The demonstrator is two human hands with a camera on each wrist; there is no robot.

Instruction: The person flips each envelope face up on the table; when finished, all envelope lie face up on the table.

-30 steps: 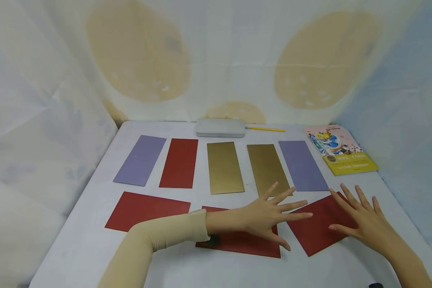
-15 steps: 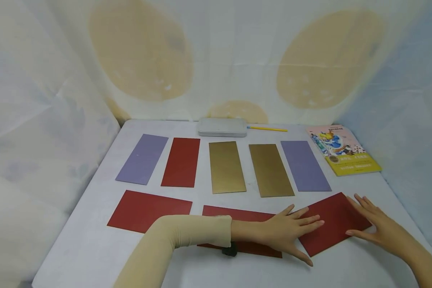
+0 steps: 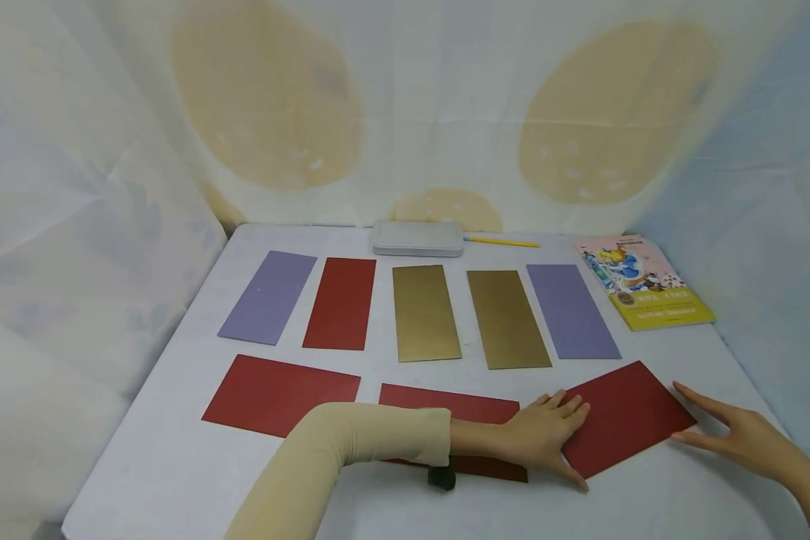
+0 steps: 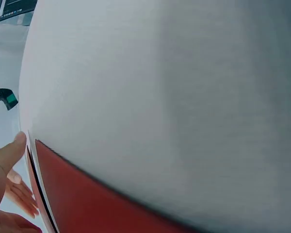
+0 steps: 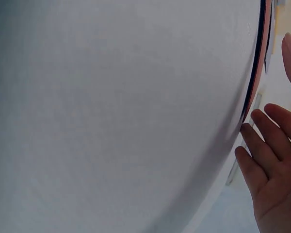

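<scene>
A tilted red rectangular panel (image 3: 626, 420) lies at the table's right front. My left hand (image 3: 543, 435) is at its left edge, fingertips overlapping the panel and thumb stretched toward the near corner. My right hand (image 3: 742, 439) is beside its right corner, with thumb and index finger spread apart around that corner. In the right wrist view, the fingers of the right hand (image 5: 276, 155) are extended near the thin edge of the panel (image 5: 257, 73). Under my left forearm lies another red panel (image 3: 445, 401), partly hidden. The left wrist view shows the left thumb (image 4: 12, 153) near a red panel (image 4: 87, 199).
A third red panel (image 3: 280, 394) lies at front left. Behind stand a row of flat panels: purple (image 3: 268, 298), red (image 3: 340, 304), gold (image 3: 427, 313), gold (image 3: 509, 319) and purple (image 3: 574, 311). A grey case (image 3: 418, 240), pencil (image 3: 502, 241) and picture book (image 3: 644, 281) lie farther back.
My left hand has moved right, its spread fingers drawing closer together at the tilted panel's left edge. My right hand has moved off the panel to its right corner. The tilted panel shows more fully.
</scene>
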